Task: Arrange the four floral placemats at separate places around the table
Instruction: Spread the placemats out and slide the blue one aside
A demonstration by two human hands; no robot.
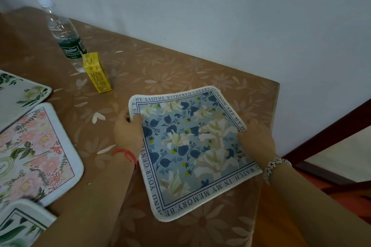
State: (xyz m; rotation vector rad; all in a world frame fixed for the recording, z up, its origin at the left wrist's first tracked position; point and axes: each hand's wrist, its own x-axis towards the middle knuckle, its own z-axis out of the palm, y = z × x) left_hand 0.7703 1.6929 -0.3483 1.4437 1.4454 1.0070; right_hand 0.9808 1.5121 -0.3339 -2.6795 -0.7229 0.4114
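We are setting down the blue floral placemat [192, 146] near the worktop's [170, 68] right corner. Our left hand [128, 132] pinches its left edge; our right hand [257, 138] rests on the right edge, grip unclear. Three other placemats, including the pink one [36, 150], crowd the left side, so next we likely square this one and spread those apart.

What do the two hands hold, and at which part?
The blue floral placemat: left hand at its left edge, right hand at its right edge.
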